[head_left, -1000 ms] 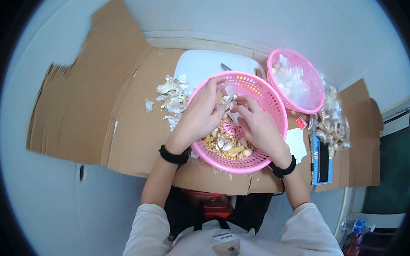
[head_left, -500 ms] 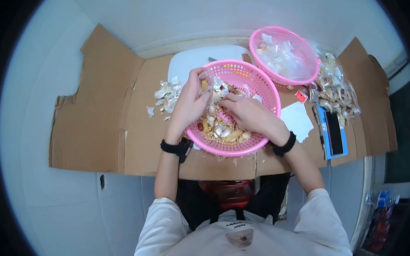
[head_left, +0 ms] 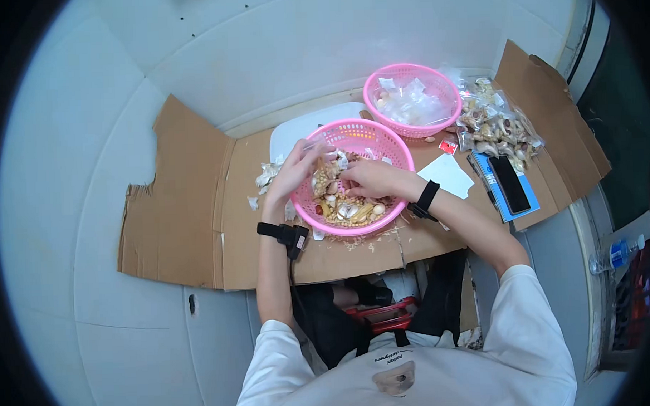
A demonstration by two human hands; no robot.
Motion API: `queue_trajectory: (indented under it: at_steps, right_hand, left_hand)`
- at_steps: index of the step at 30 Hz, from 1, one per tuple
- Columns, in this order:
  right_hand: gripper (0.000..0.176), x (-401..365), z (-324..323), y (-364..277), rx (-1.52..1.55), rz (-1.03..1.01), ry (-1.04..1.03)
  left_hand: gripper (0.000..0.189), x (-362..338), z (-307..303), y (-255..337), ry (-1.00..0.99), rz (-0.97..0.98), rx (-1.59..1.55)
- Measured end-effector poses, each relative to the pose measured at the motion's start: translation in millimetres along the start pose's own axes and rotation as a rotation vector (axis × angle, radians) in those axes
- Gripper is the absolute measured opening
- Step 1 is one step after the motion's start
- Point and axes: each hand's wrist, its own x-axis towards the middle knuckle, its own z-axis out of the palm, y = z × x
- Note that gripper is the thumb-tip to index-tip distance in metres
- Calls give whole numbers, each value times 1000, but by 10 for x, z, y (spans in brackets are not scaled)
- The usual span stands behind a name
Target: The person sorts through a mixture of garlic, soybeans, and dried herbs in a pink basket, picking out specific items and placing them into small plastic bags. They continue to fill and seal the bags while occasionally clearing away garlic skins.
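Observation:
My left hand (head_left: pixel 295 172) is closed on the top of a clear plastic bag (head_left: pixel 326 180), which holds beige beans or nuts and hangs over the left part of a pink basket (head_left: pixel 407 159). Inside the basket lie loose beige beans or nuts, pale yellow pieces, whitish bulb-like pieces and a red-brown date-like piece (head_left: pixel 319 210). My right hand (head_left: pixel 373 178) reaches in from the right, its fingers curled down beside the bag; their tips are hidden among the contents, and what they pinch cannot be made out.
Behind stands a second pink basket (head_left: pixel 454 116) with small clear packets. Filled bags (head_left: pixel 498 125) are piled at its right. A phone (head_left: pixel 509 182) lies on a blue notebook (head_left: pixel 530 201), near white paper (head_left: pixel 446 179). Left are white scraps (head_left: pixel 268 175); behind, a white board (head_left: pixel 287 130). Cardboard (head_left: pixel 248 248) covers the table.
The view has shifted and turned. The bag in my left hand now hangs lower and shows more contents. My right hand remains inside the basket.

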Motion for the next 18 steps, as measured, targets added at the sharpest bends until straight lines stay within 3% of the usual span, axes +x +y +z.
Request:
queue_trajectory:
  at_steps: [4, 6, 8, 10, 11, 14, 17, 18]
  right_hand:
    - [24, -53, -67, 34, 3, 69, 167]
    - [20, -121, -137, 104, 301, 97, 344]
    - [21, -266, -295, -46, 362, 143, 435]
    - [21, -374, -340, -94, 522, 169, 599]
    - [21, -402, -326, -107, 521, 168, 609]
    - [21, -444, -251, -245, 1119, 135, 734]
    - [21, -388, -152, -432, 1257, 57, 754]
    - [27, -368, -104, -411, 1181, 47, 703]
  left_hand:
    - [41, -100, 80, 46, 83, 78, 17]
    - [41, -199, 147, 28, 110, 123, 59]
    - [41, -290, 231, -4, 154, 241, 191]
    - [42, -388, 331, -33, 126, 238, 231]
    - [43, -415, 365, -45, 105, 233, 270]
    - [49, -438, 439, -17, 166, 192, 478]
    - [53, -452, 537, 49, 221, 209, 619]
    - [54, -430, 530, 26, 211, 249, 683]
